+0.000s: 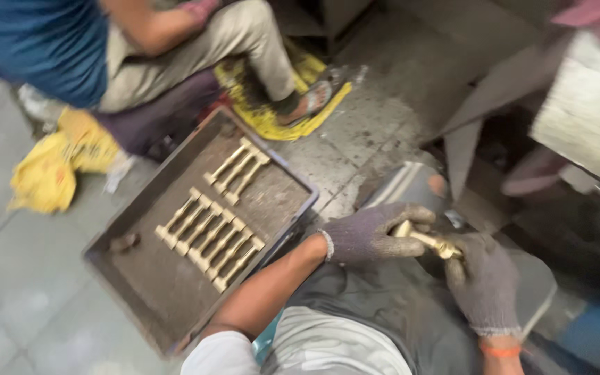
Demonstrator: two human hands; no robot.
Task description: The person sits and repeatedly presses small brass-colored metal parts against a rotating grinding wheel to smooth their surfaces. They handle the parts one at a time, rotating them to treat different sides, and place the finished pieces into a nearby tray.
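Both my hands wear grey knit gloves. My left hand (373, 232) is closed around one end of a shiny brass fitting (428, 241). My right hand (484, 281) pinches the fitting's other end with its fingertips. The fitting is held over my lap, to the right of a shallow dark metal tray (140, 274). In the tray lie two rows of similar brass parts (210, 239), side by side.
Another person in a blue shirt and beige trousers sits beyond the tray, a sandalled foot (307, 101) on a yellow cloth. A crumpled yellow bag (57, 167) lies at the left. Grey metal machine parts (494, 90) stand at the right on a grimy concrete floor.
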